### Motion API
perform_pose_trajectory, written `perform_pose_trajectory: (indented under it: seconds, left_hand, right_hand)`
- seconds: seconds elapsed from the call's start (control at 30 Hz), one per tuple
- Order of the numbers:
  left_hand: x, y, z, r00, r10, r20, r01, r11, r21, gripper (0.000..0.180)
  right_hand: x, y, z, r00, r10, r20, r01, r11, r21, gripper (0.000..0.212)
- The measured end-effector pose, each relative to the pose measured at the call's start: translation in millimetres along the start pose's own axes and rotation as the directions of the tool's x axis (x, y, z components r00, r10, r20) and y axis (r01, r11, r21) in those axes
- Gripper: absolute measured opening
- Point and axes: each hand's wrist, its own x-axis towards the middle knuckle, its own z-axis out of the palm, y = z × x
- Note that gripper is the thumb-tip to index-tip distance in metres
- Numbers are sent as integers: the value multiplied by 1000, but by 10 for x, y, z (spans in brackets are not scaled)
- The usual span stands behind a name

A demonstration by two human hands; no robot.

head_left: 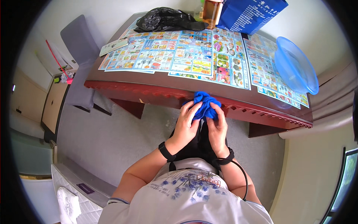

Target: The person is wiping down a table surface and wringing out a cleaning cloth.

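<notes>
A bunched blue cloth [204, 106] is gathered between my two hands, just in front of the table's near edge. My left hand [187, 121] closes on its left side, fingers curled over the folds. On the other side my right hand [218, 128] grips the cloth with bent fingers. Some fingertips are hidden in the folds. Both wrists wear black bands, and a black cable runs from the right one along my forearm.
The dark red wooden table [164, 83] carries printed flyers [194, 52], a black plastic bag [164, 19], a brown container [212, 14], a blue bag [250, 15] and a tilted blue basin [294, 65]. A grey chair [80, 41] stands at its left, a mattress [87, 198] lower left.
</notes>
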Motion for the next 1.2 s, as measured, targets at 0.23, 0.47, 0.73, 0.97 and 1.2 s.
perform_pose_trajectory:
  seconds: [0.23,0.47,0.73,0.97,1.2]
  left_hand:
    - [-127,-252,168,990,-130,55,132,990,-39,46]
    - [180,282,171,994,56,98,-51,997,-56,52]
    - [-24,15,546,974,17,228,-30,998,53,51]
    - [160,417,616,959,176,224,-165,984,-68,53]
    - [136,307,909,923,196,330,-214,977,17,51]
  right_hand:
    - [-105,271,-94,979,196,49,-200,975,93,42]
    - [-12,-159,-325,992,57,-109,-34,979,202,44]
    - [-102,297,-513,974,151,-167,-133,984,116,40]
    - [-61,7,-728,945,118,-306,-39,967,254,40]
    - [-72,341,-861,915,150,-376,-61,969,240,47]
